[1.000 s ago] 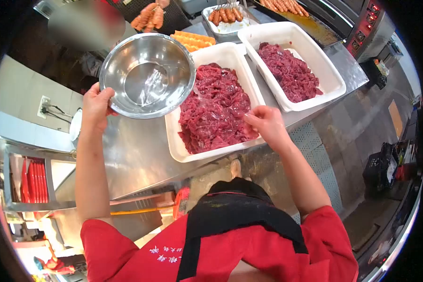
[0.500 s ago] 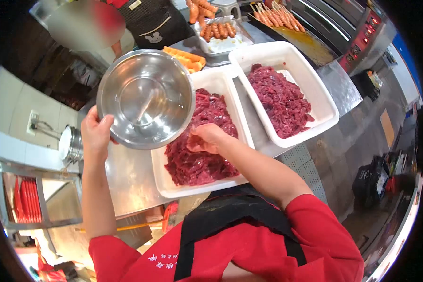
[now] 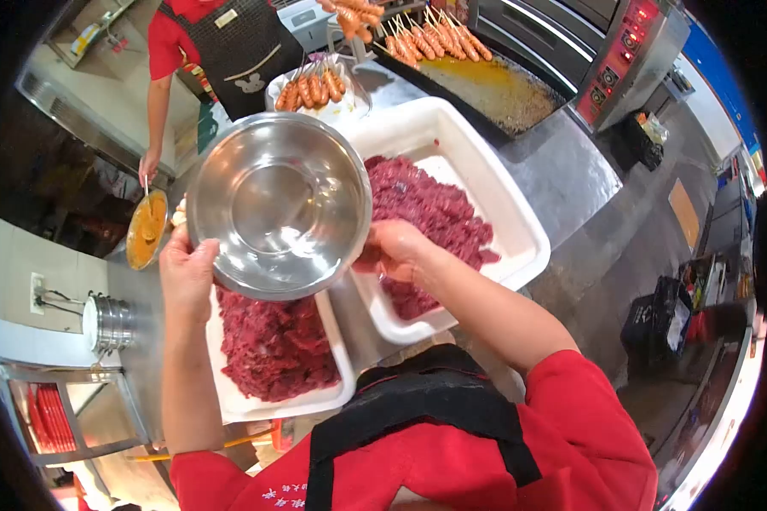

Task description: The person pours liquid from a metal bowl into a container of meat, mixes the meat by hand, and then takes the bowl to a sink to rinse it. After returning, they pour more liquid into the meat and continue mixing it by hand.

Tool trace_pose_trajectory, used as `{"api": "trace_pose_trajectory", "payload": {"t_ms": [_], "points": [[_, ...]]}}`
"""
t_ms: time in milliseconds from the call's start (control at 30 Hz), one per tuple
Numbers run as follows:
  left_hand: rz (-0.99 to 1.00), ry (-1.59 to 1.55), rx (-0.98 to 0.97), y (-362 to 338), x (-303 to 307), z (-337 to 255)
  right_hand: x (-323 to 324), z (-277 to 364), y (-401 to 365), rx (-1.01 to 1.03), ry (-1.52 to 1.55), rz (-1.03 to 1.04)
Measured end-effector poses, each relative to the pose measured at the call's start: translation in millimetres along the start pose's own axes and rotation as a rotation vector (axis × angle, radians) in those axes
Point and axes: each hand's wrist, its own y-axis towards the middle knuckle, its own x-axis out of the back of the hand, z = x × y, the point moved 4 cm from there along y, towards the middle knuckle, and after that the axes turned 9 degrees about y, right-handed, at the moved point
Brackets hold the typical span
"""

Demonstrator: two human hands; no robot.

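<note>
A shiny steel bowl (image 3: 277, 200) is tilted toward me above two white tubs, and no contents show inside it. My left hand (image 3: 186, 268) grips its left rim, thumb on the near side. Beside the bowl's lower right edge is my right hand (image 3: 394, 253), its fingers curled; whether they touch the bowl or hold anything is hidden. Sliced dark red meat (image 3: 277, 353) heaps up in the left tub (image 3: 343, 387), partly covered by the bowl. More sliced meat (image 3: 430, 204) lies in the right tub (image 3: 520, 247), below my right hand.
Skewered sausages (image 3: 439, 38) rest on a griddle (image 3: 503, 94) at the back, with more in a foil-lined tray (image 3: 349, 106). Across the counter, a co-worker's hand (image 3: 150, 166) holds a utensil in a pan of orange liquid (image 3: 145, 230). An oven (image 3: 614, 60) stands at back right.
The view has shifted, so the tubs sit further left. The bowl now overlaps both tubs, and my right hand has gone from the left tub's meat to beside the bowl over the right tub.
</note>
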Motion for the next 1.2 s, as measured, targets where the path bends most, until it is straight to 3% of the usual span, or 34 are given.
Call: {"api": "trace_pose_trajectory", "payload": {"t_ms": [200, 267, 300, 367, 433, 500, 533, 600, 633, 667, 700, 733, 767, 833, 867, 933, 1000, 1033, 1067, 1100, 1133, 1167, 1200], "points": [[-0.032, 0.033, -0.021, 2, -80, -24, 36, 39, -5, -0.040, 0.045, -0.110], [-0.104, 0.050, 0.006, -3, -86, -27, 52, 47, 14, -0.115, 0.019, -0.011], [-0.118, 0.057, 0.021, -4, -83, -24, 40, 66, -2, -0.058, 0.008, -0.038], [-0.138, -0.147, 0.174, -10, -70, -8, 47, 78, 17, -0.095, 0.050, 0.046], [-0.216, -0.137, 0.236, -28, -52, -1, 62, 101, 40, -0.076, -0.148, 0.100], [-0.283, -0.222, 0.374, -55, -22, 9, 69, 131, 51, 0.079, -0.694, 0.104], [-0.328, -0.268, 0.396, -69, -9, 14, 75, 127, 56, 0.071, -0.701, 0.111], [-0.462, -0.277, 0.442, -102, 27, 28, 80, 123, 77, 0.710, -1.867, -0.145], [-0.483, -0.289, 0.444, -118, 46, 36, 93, 93, 82, 0.501, -1.692, -0.154], [-0.503, -0.301, 0.447, -132, 63, 43, 60, 73, 32, 0.353, -1.953, -0.132], [-0.626, -0.309, 0.463, -145, 77, 46, 53, 50, 10, 0.496, -2.128, 0.056], [-0.746, -0.317, 0.482, -158, 90, 51, 49, 37, -10, 0.472, -2.265, 0.281], [-0.746, -0.321, 0.490, -174, 124, 78, 58, 23, -25, 0.582, -2.318, 0.424], [-0.789, -0.274, 0.518, -200, 168, 107, 71, 18, -50, 0.739, -2.319, 0.688], [-0.830, -0.219, 0.540, -210, 178, 108, 75, 25, -48, 0.723, -2.336, 0.685], [-0.840, -0.181, 0.588, -239, 221, 151, 82, 39, -27, 0.455, -2.324, 0.713], [-0.840, -0.135, 0.636, -260, 259, 198, 78, 76, 23, 0.580, -2.239, 0.196], [-0.916, -0.184, 0.643, -272, 270, 220, 75, 101, 46, 0.795, -1.934, 0.010], [-0.989, -0.231, 0.652, -284, 281, 244, 71, 120, 70, 0.911, -1.893, -0.228], [-0.973, -0.238, 0.674, -294, 293, 271, 71, 133, 94, 1.047, -1.822, -0.194], [-0.973, -0.311, 0.759, -307, 303, 301, 65, 137, 114, 0.981, -1.715, -0.175], [-0.967, -0.383, 0.842, -317, 310, 332, 61, 115, 127, 0.715, -1.727, -0.137], [-1.026, -0.443, 0.761, -322, 313, 362, 49, 89, 139, 0.457, -1.715, -0.103]]}}
